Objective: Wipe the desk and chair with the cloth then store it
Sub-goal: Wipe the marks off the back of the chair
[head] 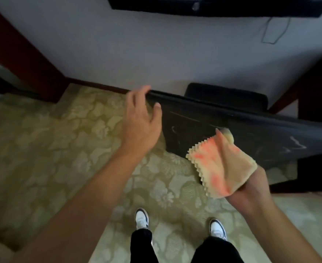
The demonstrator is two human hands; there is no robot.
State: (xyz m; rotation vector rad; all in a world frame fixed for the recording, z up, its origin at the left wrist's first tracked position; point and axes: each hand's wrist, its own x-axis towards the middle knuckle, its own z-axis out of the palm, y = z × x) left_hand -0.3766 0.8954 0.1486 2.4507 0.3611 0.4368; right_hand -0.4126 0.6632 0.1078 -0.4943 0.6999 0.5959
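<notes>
Cloth (221,166), right of centre, is soft, light and limp, gripped bunched in the right hand (251,188); left hand (141,120) spread wide by the chair (232,118).

Both forearms are bare to the near edge of the frame; no sleeves, watch, rings or bands are visible on the left hand (141,120) or the right hand (251,188). The legs are covered by black trousers (213,251), one leg at centre, one to the right. The shoes (141,218) are white low-top trainers with dark panels at the toe and sides and white laces.
</notes>
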